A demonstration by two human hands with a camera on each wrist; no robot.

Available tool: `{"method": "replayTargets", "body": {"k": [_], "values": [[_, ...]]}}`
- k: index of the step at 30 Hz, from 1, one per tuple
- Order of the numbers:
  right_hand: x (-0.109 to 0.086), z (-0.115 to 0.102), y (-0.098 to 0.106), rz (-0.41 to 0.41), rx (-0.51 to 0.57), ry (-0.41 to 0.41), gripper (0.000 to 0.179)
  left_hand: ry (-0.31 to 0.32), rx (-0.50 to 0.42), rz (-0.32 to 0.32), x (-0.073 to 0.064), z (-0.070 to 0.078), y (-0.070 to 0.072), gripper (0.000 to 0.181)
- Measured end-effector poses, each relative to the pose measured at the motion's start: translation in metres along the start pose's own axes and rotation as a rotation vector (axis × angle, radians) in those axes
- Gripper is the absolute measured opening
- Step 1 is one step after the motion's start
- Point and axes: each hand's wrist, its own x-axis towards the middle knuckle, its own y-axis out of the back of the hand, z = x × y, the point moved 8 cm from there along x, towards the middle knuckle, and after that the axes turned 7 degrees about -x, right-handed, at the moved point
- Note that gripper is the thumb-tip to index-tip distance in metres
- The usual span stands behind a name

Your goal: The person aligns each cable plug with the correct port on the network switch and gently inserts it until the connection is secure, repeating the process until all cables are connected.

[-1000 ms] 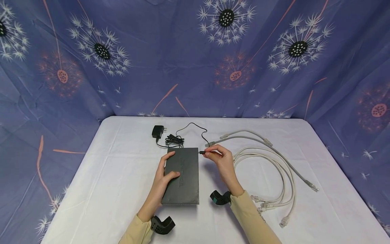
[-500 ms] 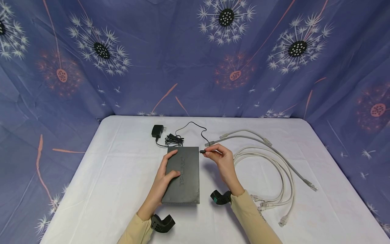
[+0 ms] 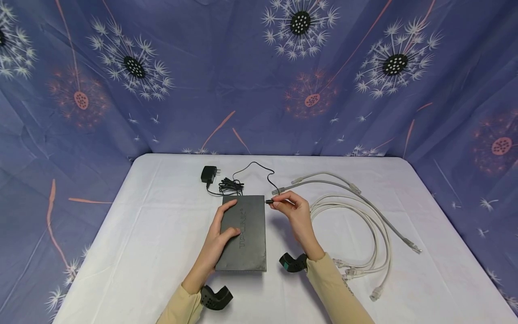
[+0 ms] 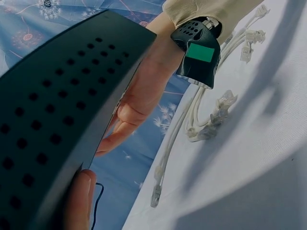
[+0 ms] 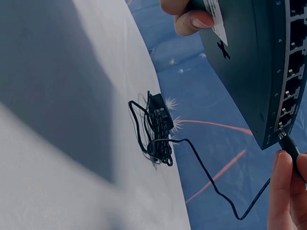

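Note:
A dark grey TP-LINK network switch (image 3: 251, 238) is held above the table by my left hand (image 3: 214, 240), thumb on its top and fingers around the left side. In the left wrist view its vented side (image 4: 62, 105) fills much of the picture. My right hand (image 3: 297, 218) pinches the black power plug (image 3: 269, 201) at the switch's right side, near the far corner. In the right wrist view the plug's metal tip (image 5: 282, 133) meets the corner beside the row of ports (image 5: 292, 72); how deep it sits I cannot tell.
The black power adapter (image 3: 209, 174) and its bundled cord (image 3: 231, 185) lie behind the switch on the white table (image 3: 162, 234). To the right lie grey network cables (image 3: 336, 182) and coiled white network cables (image 3: 374, 225). A patterned curtain (image 3: 226, 81) hangs behind.
The switch has shifted very slightly right and its top tilts a little, so the lettering reads more plainly. The right hand keeps its pinch on the plug in nearly the same place.

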Motion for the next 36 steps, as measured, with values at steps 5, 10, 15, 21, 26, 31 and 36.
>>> {"method": "replayTargets", "body": {"k": [5, 10, 15, 21, 26, 31, 36], "values": [[-0.001, 0.001, -0.001, 0.000, 0.005, -0.012, 0.015, -0.003, 0.009, -0.001, -0.001, 0.001, 0.000, 0.066], [-0.002, 0.002, -0.002, -0.004, 0.012, -0.009, 0.015, -0.003, 0.019, -0.002, -0.003, 0.003, -0.002, 0.065], [-0.003, 0.002, -0.001, 0.004, 0.026, -0.007, 0.016, -0.004, 0.018, -0.012, -0.002, 0.003, -0.004, 0.066], [-0.001, 0.003, -0.003, 0.003, 0.029, -0.007, 0.016, 0.006, -0.035, -0.013, 0.000, -0.001, -0.003, 0.066], [-0.002, 0.006, -0.003, 0.004, 0.037, -0.018, 0.017, 0.016, -0.054, -0.003, 0.001, -0.004, -0.002, 0.065], [-0.002, 0.009, -0.002, 0.000, 0.045, -0.019, 0.016, 0.034, -0.056, -0.003, 0.002, -0.006, -0.002, 0.065], [-0.002, 0.013, -0.001, -0.010, 0.053, -0.028, 0.015, 0.056, -0.058, 0.008, 0.002, -0.008, -0.002, 0.065]]}}
